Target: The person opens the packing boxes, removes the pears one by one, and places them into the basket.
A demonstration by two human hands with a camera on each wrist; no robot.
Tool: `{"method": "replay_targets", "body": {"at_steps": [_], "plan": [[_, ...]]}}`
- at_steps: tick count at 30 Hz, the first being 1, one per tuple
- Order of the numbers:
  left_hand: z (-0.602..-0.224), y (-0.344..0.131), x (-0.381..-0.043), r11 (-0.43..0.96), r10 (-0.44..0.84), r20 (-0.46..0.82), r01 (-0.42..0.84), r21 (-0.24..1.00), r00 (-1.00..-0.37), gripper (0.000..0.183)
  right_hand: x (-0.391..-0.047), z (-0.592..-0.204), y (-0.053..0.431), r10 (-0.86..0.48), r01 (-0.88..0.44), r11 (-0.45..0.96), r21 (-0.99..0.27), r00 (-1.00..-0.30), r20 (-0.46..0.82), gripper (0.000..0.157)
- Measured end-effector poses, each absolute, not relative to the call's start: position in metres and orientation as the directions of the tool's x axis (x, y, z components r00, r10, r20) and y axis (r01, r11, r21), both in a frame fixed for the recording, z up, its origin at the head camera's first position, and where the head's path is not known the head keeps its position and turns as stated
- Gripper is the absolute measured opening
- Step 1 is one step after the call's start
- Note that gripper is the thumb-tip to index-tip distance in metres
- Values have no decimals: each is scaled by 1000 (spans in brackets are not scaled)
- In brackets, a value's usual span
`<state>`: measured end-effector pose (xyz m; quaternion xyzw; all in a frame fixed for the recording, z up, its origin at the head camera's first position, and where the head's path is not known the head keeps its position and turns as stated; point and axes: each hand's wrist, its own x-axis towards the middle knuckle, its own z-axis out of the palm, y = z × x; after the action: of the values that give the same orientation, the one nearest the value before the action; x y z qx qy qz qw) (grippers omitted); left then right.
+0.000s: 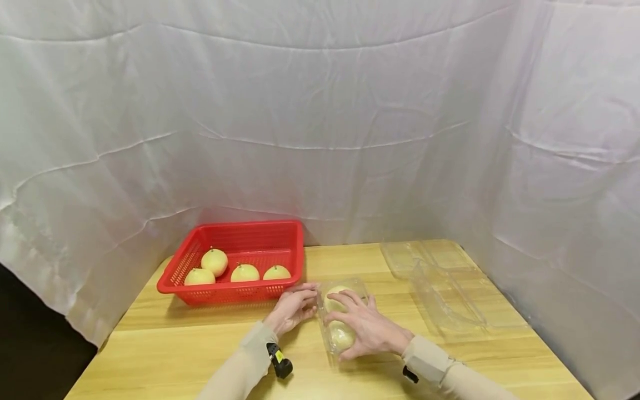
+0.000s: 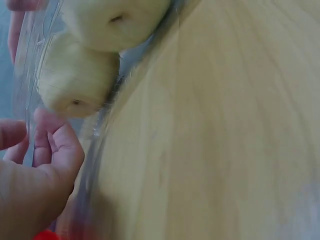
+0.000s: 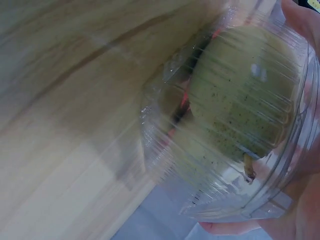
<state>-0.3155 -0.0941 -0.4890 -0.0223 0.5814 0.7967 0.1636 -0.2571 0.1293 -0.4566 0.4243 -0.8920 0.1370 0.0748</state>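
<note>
A clear plastic clamshell box (image 1: 358,285) lies on the table with pale yellow pears (image 1: 342,336) inside, two of them showing through the plastic. My right hand (image 1: 367,328) spreads over its top from the right, fingers and thumb bent around it. At its left long side, my left hand (image 1: 294,308) pinches the rim with bent fingers. The left wrist view shows those fingertips (image 2: 49,120) right at the edge beside a pear. In the right wrist view, ribbed plastic covers a speckled pear (image 3: 245,95) with a short stem.
A red plastic basket (image 1: 230,289) with several pears (image 1: 214,262) stands at the back left, close to my left hand. More clear plastic boxes (image 1: 445,303) lie open at the right side of the wooden table (image 1: 165,355). Grey-white cloth (image 1: 320,111) hangs around the back and sides.
</note>
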Motion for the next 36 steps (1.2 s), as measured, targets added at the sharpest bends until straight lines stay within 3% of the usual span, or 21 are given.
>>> {"method": "replay_targets", "body": {"at_steps": [8,13,17,24,36], "plan": [[-490,-99,-308,-232,343,-170,-259,938,-924,54,-257,-457,129,-735,-780,599,-182,-626,260,68],[-493,-95,-307,-200,293,-138,-201,959,-946,55,-255,-456,129,-737,-779,597,-192,-627,254,68],[-491,-87,-306,-196,210,-117,-159,968,-971,52,-254,-455,129,-729,-771,605,-198,-636,251,68],[-490,-80,-306,-100,45,-98,-102,990,-994,25,-252,-457,125,-720,-767,605,-213,-641,265,69],[-485,-77,-302,60,130,-46,-38,997,-990,32,-254,-458,123,-639,-710,653,-264,-704,310,73]]}}
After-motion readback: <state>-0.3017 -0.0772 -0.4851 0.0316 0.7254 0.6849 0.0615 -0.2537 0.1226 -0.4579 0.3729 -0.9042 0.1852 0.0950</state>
